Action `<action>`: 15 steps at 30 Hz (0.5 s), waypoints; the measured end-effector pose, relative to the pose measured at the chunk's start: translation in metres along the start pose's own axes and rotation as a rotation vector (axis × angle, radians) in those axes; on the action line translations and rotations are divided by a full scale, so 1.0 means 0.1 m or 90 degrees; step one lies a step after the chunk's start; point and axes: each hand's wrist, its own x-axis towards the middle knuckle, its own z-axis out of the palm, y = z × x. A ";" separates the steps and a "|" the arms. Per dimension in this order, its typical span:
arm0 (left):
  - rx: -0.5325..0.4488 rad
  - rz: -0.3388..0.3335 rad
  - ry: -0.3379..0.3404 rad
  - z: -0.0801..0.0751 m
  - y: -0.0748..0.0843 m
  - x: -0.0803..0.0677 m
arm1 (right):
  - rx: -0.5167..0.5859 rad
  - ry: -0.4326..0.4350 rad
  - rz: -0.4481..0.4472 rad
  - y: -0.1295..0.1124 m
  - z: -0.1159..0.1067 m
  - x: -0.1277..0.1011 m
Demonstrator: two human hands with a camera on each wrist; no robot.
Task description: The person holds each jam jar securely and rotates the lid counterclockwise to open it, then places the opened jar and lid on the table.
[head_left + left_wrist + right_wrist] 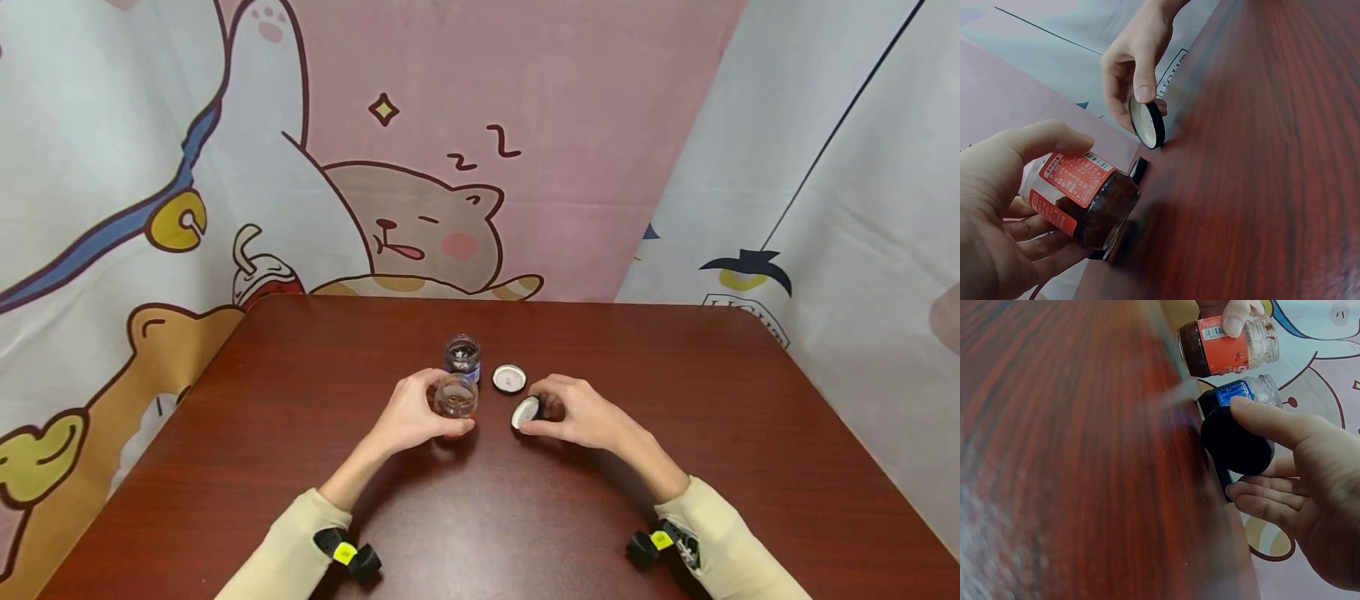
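Glass, glossy wood and printed cloth.
The table [675, 433] looks like dark red-brown wood with a smooth, polished top that throws back soft light. The jar with the red label [454, 398] in the left hand [408, 417] is clear glass, its label glossy paper; the blue-labelled jar [462, 354] behind it is clear glass too. The lid [526, 412] pinched by the right hand [581, 412] has a matt black outside and a pale, smooth lining, as does the second lid [509, 378] lying flat. The cartoon backdrop [420, 125] is thin matt cloth with soft folds; the sleeves [288, 550] are cream knit fabric.
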 end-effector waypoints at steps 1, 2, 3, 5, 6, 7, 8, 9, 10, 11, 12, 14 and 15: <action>-0.001 -0.002 0.000 0.00 0.00 0.00 | -0.002 -0.004 0.001 0.00 0.00 0.00; -0.001 -0.004 0.001 0.01 0.00 0.00 | -0.005 -0.008 0.003 0.01 0.01 0.00; -0.002 -0.004 0.001 0.01 -0.01 0.00 | -0.009 -0.014 0.003 0.01 0.01 0.00; -0.001 -0.004 0.002 0.02 -0.02 0.00 | -0.015 -0.023 0.005 0.02 0.01 0.01; -0.001 -0.005 0.002 0.03 -0.02 0.00 | -0.017 -0.027 0.005 0.02 0.01 0.01; 0.000 -0.004 0.003 0.04 -0.02 0.01 | -0.019 -0.028 0.005 0.02 0.02 0.01; 0.002 -0.004 0.004 0.04 -0.03 0.01 | -0.021 -0.030 0.005 0.02 0.02 0.01; 0.003 -0.004 0.006 0.05 -0.03 0.01 | -0.022 -0.031 0.006 0.02 0.02 0.02; 0.003 -0.004 0.007 0.05 -0.03 0.02 | -0.024 -0.030 0.006 0.02 0.02 0.02; 0.005 -0.006 0.009 0.05 -0.03 0.02 | -0.027 -0.030 0.006 0.02 0.02 0.02; 0.006 -0.006 0.010 0.06 -0.03 0.02 | -0.030 -0.031 0.006 0.03 0.02 0.02; 0.005 -0.011 0.011 0.06 -0.04 0.03 | -0.038 -0.031 0.006 0.03 0.03 0.03; 0.005 -0.011 0.012 0.07 -0.04 0.03 | -0.043 -0.032 0.007 0.04 0.03 0.03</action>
